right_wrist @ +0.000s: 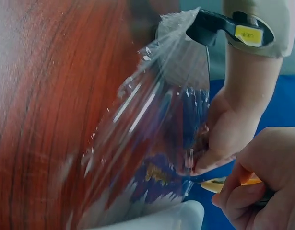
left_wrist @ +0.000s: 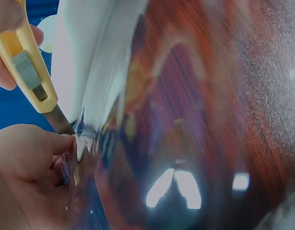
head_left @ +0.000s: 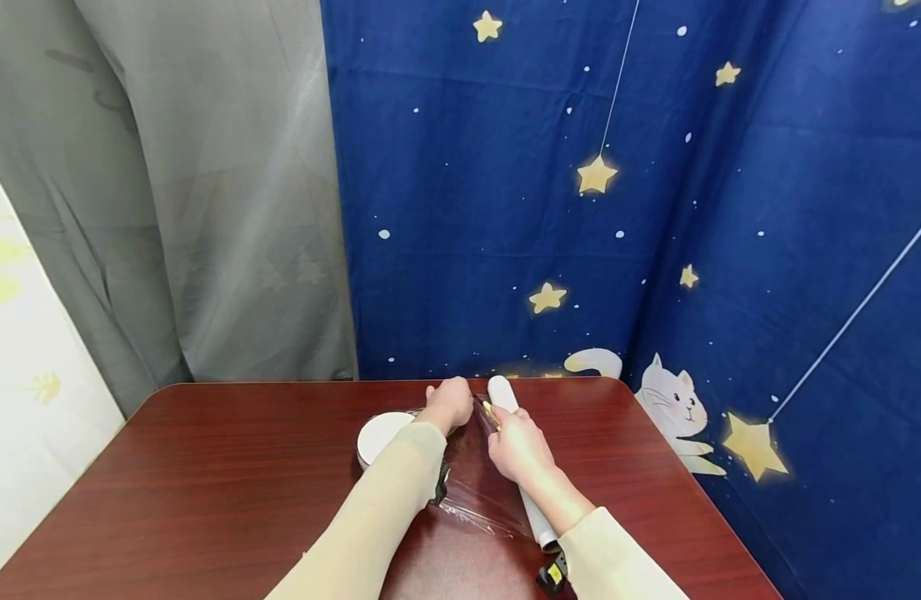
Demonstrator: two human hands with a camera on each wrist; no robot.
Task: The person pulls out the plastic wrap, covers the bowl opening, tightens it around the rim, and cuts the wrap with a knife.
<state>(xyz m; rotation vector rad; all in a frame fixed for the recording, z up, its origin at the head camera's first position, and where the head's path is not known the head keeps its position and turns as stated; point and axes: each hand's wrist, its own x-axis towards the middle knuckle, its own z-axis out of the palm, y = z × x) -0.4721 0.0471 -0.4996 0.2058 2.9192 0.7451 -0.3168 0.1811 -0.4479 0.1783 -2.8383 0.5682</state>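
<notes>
My left hand pinches a far edge of clear plastic wrap, which stretches across the tabletop from a white roll. In my right hand is a yellow utility knife, gripped by its handle. Its blade sticks out and meets the film close to my left fingertips, as the left wrist view shows. Beside the roll, the film gathers into creases at the blade. A round white-topped thing stands left of the film, partly hidden by my left forearm.
The reddish-brown wooden table ends just past the far end of the roll. Behind it hang a grey curtain and a blue star-patterned curtain. The wrap reaches up to a black wrist strap on my left arm.
</notes>
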